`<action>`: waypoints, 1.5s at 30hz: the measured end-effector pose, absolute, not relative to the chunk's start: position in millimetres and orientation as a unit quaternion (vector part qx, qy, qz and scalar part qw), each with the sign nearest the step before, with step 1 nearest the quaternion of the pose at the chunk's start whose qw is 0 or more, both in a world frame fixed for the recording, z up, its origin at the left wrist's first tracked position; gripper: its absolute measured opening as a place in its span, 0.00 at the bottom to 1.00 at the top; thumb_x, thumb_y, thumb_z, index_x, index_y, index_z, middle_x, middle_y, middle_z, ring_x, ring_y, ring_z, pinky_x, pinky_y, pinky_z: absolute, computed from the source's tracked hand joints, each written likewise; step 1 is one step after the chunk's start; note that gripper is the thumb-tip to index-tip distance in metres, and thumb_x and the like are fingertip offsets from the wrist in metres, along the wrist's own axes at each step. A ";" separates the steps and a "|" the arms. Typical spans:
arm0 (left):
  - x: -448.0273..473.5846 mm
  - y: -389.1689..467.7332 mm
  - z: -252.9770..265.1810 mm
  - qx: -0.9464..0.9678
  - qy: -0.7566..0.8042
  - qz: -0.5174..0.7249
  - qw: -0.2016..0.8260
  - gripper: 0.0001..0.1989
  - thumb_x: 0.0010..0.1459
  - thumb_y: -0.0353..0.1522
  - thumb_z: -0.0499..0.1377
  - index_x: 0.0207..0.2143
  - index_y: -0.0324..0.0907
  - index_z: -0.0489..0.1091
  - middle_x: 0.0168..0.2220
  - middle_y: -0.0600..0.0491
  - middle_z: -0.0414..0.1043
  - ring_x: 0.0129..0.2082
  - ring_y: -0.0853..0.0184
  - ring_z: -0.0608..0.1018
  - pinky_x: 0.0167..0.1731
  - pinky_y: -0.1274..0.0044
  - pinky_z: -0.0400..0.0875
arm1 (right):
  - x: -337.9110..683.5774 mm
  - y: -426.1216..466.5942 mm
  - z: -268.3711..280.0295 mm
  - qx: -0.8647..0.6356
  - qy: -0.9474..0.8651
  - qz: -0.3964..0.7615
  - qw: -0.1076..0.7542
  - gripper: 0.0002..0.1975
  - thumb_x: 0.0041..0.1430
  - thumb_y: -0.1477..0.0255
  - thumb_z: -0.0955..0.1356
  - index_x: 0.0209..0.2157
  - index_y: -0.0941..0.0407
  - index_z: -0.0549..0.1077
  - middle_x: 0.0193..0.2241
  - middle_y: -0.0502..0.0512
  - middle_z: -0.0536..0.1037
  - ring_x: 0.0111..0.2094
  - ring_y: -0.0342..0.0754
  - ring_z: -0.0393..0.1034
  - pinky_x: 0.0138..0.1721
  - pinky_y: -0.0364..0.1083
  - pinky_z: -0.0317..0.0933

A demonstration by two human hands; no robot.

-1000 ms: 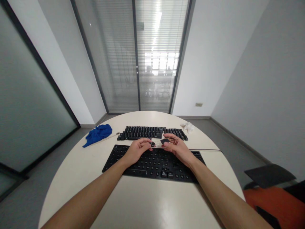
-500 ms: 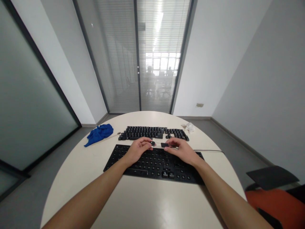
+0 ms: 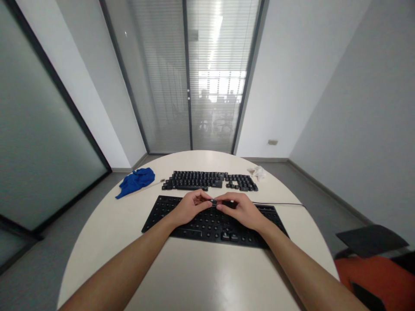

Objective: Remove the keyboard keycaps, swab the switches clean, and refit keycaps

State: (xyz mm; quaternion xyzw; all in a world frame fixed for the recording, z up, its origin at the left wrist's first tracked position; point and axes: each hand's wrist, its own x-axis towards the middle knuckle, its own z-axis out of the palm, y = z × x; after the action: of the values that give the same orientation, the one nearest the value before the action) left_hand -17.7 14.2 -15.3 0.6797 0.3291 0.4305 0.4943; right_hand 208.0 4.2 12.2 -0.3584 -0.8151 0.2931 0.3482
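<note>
Fingertips, centre of frame: left hand and right hand nearly meet, thumb and forefinger of each pinched almost closed on a small dark piece with a pale streak. One part or two, cannot tell; fingertips cover most of it. It sits over the far side of the keyboard base, mid-frame.

Risk, as I judge it: narrow grip, so the piece could slip and drop among the sockets; uneven force could bend it or flick it off. Right forearm crosses the base's lower right corner and could nudge it.

Containers: none seen. Loose keys lie in rows directly on the table, above centre. Blue cloth left, crumpled tissue right of centre.
</note>
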 end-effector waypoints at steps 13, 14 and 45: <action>-16.9 15.5 -10.4 0.662 0.362 0.423 0.501 0.17 0.56 0.43 0.65 0.38 0.39 0.72 0.33 0.52 0.76 0.34 0.66 0.77 0.38 0.74 0.71 | 205.2 2.7 13.0 -0.368 -0.820 0.274 0.341 0.06 0.61 0.70 0.69 0.40 0.53 0.77 0.38 0.52 0.83 0.41 0.49 0.77 0.46 0.46 0.66; -17.0 16.0 -10.4 0.661 0.366 0.423 0.501 0.17 0.56 0.43 0.66 0.38 0.39 0.72 0.32 0.52 0.76 0.33 0.66 0.77 0.37 0.74 0.71 | 205.5 2.5 13.7 -0.371 -0.823 0.269 0.337 0.07 0.61 0.69 0.69 0.40 0.53 0.77 0.39 0.52 0.83 0.41 0.49 0.77 0.46 0.46 0.66; 3.7 22.6 3.9 0.782 0.541 0.301 0.075 0.08 0.59 0.34 0.62 0.42 0.49 0.77 0.36 0.55 0.77 0.39 0.63 0.78 0.43 0.74 0.71 | 236.3 10.4 19.6 -0.375 -0.877 0.186 0.236 0.11 0.61 0.66 0.70 0.44 0.51 0.81 0.41 0.53 0.84 0.42 0.52 0.78 0.46 0.48 0.67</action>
State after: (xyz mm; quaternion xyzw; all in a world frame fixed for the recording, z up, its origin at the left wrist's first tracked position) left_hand 3.7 22.6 3.9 0.7820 0.5408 0.3006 0.0747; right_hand 236.3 10.4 19.6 -0.3747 -0.8771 0.1860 0.2359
